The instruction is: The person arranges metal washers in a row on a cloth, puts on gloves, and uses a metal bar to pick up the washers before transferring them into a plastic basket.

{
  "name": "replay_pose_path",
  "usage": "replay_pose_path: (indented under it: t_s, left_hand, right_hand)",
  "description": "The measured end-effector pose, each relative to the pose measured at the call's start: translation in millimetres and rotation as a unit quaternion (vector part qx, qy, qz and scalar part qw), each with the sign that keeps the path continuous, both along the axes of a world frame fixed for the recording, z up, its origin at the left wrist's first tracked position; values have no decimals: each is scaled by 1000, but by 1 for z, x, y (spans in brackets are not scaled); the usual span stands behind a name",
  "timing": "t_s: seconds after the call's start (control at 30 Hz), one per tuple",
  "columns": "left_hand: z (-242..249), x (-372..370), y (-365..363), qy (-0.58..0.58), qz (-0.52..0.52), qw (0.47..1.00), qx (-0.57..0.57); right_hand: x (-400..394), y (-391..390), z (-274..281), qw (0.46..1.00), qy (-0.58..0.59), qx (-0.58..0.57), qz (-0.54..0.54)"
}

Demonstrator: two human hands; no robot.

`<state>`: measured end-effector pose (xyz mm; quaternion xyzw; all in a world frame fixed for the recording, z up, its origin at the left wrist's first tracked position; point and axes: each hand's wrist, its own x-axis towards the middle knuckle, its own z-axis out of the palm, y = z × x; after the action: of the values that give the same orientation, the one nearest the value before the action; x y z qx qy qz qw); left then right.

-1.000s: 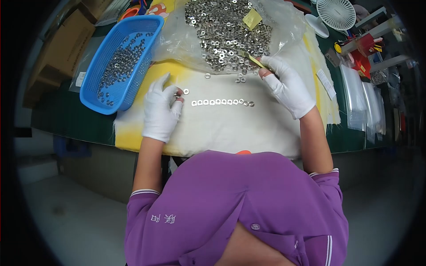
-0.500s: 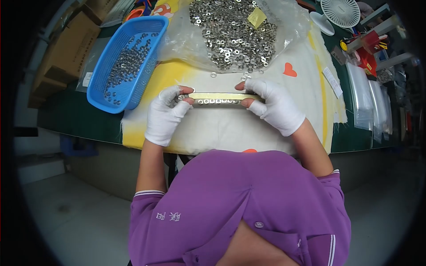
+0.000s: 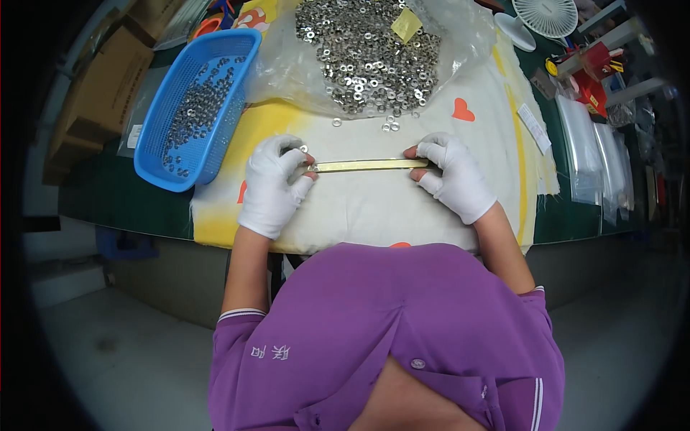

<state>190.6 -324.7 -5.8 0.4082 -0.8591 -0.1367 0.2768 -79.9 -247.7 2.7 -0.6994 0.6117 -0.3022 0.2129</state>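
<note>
A narrow, straight bar with a pale yellow face (image 3: 366,166) spans between my two hands above the white cloth. My left hand (image 3: 273,187), in a white glove with bare fingertips, pinches its left end. Small shiny metal ring pieces show at those fingertips. My right hand (image 3: 454,178), gloved the same way, grips the right end between thumb and fingers. Beyond the bar, a heap of small metal washers (image 3: 374,61) lies on a clear plastic bag (image 3: 277,82). A few loose washers (image 3: 390,126) rest on the cloth near the bag.
A blue plastic basket (image 3: 147,161) with many small metal rings stands at the left. A printed cloth (image 3: 359,223) covers the green table (image 3: 108,194). Cardboard boxes (image 3: 108,86) are far left. Clear plastic bags (image 3: 578,151) and a white fan (image 3: 546,14) are at the right.
The bar has turned, and the row of washers along its near side no longer shows. My right hand has moved slightly right and down, and more of the bar shows between my hands.
</note>
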Motion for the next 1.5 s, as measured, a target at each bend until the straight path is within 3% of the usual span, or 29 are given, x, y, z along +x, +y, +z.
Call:
replay_pose_path:
  t_s: [0.1, 0.2, 0.27, 0.47, 0.8, 0.87, 0.9, 0.93, 0.97, 1.0, 1.07, 1.1, 1.17, 1.2, 1.27, 1.37, 1.5]
  left_hand:
    - [-2, 3, -6, -6, -25, 1000, 0]
    - [-10, 2, -11, 10, -24, 1000, -3]
    - [-12, 1, -15, 8, -19, 997, -77]
    - [-1, -4, -11, 27, -14, 989, -146]
    - [-6, -1, 0, -27, -21, 997, -73]
    - [-10, 0, -2, 79, -35, 996, -1]
    - [-7, 0, 2, 76, -31, 997, -4]
    - [-3, -2, 8, 203, 9, 961, 188]
    - [1, -3, 12, 320, 48, 871, 369]
    - [5, -4, 12, 320, 51, 873, 365]
    - [11, -3, 11, 370, 78, 801, 465]
    - [9, 0, 9, 368, 79, 802, 463]
    - [-2, 6, 6, 464, 6, 717, 520]
    - [-5, 6, 6, 463, 6, 718, 520]
    - [-8, 5, 5, 516, -18, 649, 559]
    - [-11, 4, 6, 541, -40, 613, 575]
    - [-21, 3, 6, 551, -75, 604, 571]
  right_hand:
    - [-8, -2, -2, 999, 13, 39, 2]
    - [-9, -3, -5, 1000, 12, 5, -23]
    - [-9, -4, -7, 999, 30, -6, -25]
    - [-10, -2, -5, 996, 57, -70, -21]
    - [-11, 2, -11, 996, 70, -51, -34]
    - [-12, 3, -11, 999, 26, -30, -36]
    - [-12, 5, -12, 999, -16, -6, -42]
    - [-12, 6, -13, 999, -19, -8, -39]
    - [-11, 7, -15, 987, -141, 43, -58]
    - [-10, 7, -15, 958, -259, 94, -75]
    - [-9, 8, -2, 937, -311, 138, -78]
    - [-10, 8, 3, 912, -359, 182, -85]
    - [-14, 8, 4, 897, -382, 207, -76]
    - [-15, 9, 4, 883, -401, 233, -68]
    - [-13, 10, 2, 885, -407, 214, -66]
    - [-13, 12, -2, 892, -407, 179, -78]
    - [-11, 12, -5, 888, -420, 148, -114]
